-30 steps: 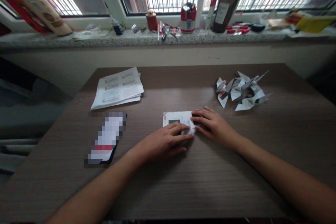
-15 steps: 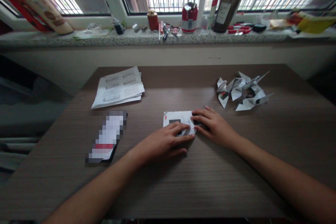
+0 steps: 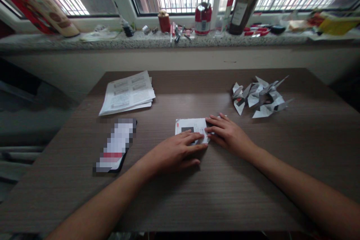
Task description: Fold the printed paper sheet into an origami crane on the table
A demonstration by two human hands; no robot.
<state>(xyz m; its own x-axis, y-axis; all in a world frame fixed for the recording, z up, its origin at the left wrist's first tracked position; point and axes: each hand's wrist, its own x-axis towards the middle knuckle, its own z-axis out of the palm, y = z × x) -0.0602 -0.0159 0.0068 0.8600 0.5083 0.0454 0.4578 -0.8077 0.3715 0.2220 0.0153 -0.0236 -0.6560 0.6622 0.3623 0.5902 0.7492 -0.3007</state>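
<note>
A folded sheet of printed white paper (image 3: 191,123) lies flat on the table between my hands. My left hand (image 3: 177,152) rests over its lower part, fingers stretched out and pressing on it. On the paper's right side, my right hand (image 3: 229,133) lies with its fingers spread and fingertips on the edge. A small white corner of paper shows beyond the right fingers. Parts of the sheet are hidden under both hands.
A phone (image 3: 116,146) with a blurred screen lies left of my left hand. Stacked printed sheets (image 3: 129,93) are at the back left. Several folded paper pieces (image 3: 261,97) sit at the back right. Behind, the windowsill (image 3: 157,41) carries a can (image 3: 203,18) and small items.
The fingers of my right hand have shifted slightly at the paper's right edge, and a white corner now shows beyond them. My left hand stays in place.
</note>
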